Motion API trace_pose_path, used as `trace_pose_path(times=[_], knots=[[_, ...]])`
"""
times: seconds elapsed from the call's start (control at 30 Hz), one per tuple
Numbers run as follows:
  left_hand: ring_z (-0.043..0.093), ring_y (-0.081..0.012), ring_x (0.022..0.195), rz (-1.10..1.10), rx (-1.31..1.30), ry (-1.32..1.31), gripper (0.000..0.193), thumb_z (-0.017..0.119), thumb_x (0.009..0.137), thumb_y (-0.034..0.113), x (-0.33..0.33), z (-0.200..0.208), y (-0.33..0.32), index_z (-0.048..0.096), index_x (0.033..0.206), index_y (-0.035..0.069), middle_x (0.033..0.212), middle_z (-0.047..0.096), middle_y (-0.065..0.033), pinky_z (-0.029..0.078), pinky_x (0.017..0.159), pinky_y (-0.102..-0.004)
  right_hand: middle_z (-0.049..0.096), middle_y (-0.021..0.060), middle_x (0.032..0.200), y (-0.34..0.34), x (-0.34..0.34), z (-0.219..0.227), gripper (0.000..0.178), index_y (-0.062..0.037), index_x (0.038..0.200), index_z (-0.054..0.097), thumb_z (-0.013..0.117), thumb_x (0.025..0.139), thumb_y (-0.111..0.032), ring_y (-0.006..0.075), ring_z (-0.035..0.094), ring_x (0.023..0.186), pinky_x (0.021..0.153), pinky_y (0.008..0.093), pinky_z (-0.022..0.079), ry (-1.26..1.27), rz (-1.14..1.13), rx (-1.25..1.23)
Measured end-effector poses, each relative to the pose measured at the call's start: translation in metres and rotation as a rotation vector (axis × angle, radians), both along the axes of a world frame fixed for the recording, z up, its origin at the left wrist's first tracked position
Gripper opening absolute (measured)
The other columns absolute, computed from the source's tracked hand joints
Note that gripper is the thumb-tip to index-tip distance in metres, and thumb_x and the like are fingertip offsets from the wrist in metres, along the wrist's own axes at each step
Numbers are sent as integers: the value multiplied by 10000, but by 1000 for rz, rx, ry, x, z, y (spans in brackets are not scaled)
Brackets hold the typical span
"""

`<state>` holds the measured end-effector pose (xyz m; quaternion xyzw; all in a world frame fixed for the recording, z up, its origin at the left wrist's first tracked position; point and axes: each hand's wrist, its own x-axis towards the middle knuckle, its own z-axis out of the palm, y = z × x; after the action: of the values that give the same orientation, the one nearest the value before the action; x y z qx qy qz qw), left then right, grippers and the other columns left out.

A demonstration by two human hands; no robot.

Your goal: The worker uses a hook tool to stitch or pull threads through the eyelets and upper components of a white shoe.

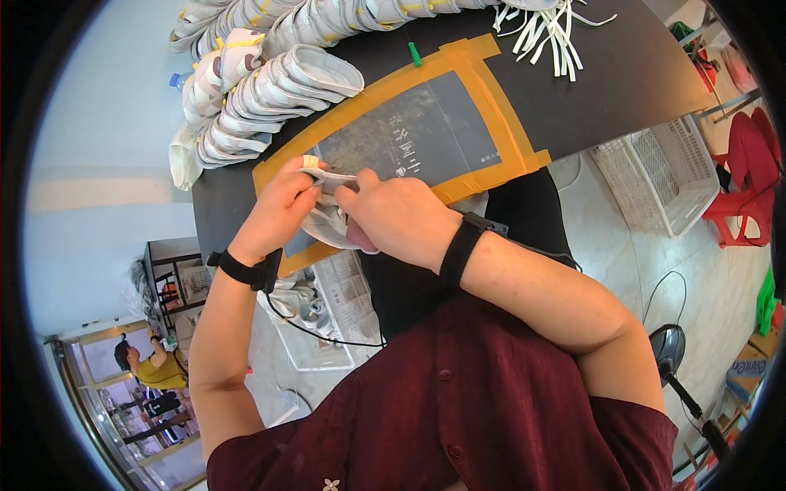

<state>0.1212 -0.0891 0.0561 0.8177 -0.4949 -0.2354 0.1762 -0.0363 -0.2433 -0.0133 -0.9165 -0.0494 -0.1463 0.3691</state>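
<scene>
A pale shoe upper [326,222] is between my hands, over the near left edge of a dark panel [385,123] bordered with yellow tape. My left hand [277,211] is closed on its left rim, with a yellow-and-white band at one fingertip. From the other side, my right hand [405,219] has its bent fingers at the upper's opening, gripping its edge; the fingertips are partly hidden. Beyond my hands, rows of similar nested shoe uppers [274,98] lie along the far left of the dark table [602,90].
White strips [553,37] hang over the table's far side, and a small green object [415,54] lies by the tape. White crates stand below, one at right [655,176] and one under the table [323,348]. A red stool [737,213] is farther right. Another person [160,368] is distant at left.
</scene>
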Motion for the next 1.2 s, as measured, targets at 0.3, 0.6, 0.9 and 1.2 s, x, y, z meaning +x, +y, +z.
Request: trace_pose_path(times=[0.3, 0.6, 0.9, 1.2], knots=[[553, -286, 1051, -23, -31, -2, 133, 523, 927, 47, 1, -2, 2, 594, 949, -63, 1180, 568, -155, 424, 912, -331, 590, 185, 905, 1, -1, -2, 309, -23, 1041, 608, 676, 789, -188, 319, 667, 690, 609, 401, 546, 12, 3, -19], [548, -281, 1051, -4, -28, 27, 125, 526, 921, 48, -1, -1, -1, 583, 909, -62, 1172, 569, -155, 420, 918, -331, 591, 190, 914, 3, 0, 0, 299, -19, 1009, 613, 689, 780, -194, 319, 668, 701, 615, 401, 549, -6, -5, -6], [548, -283, 1046, -8, -39, 22, 118, 528, 916, 38, 0, -1, -1, 578, 874, -60, 1173, 566, -160, 422, 915, -334, 582, 193, 919, 6, 3, -4, 289, -18, 1028, 600, 671, 800, -180, 327, 663, 680, 616, 405, 555, -9, -4, 4], [562, -280, 1050, -26, -50, -33, 112, 531, 913, 32, 0, -4, 0, 590, 866, -52, 1197, 574, -157, 434, 899, -338, 580, 193, 936, 21, 12, -12, 273, -12, 1076, 593, 621, 861, -177, 322, 660, 665, 588, 412, 558, 60, -63, 69]])
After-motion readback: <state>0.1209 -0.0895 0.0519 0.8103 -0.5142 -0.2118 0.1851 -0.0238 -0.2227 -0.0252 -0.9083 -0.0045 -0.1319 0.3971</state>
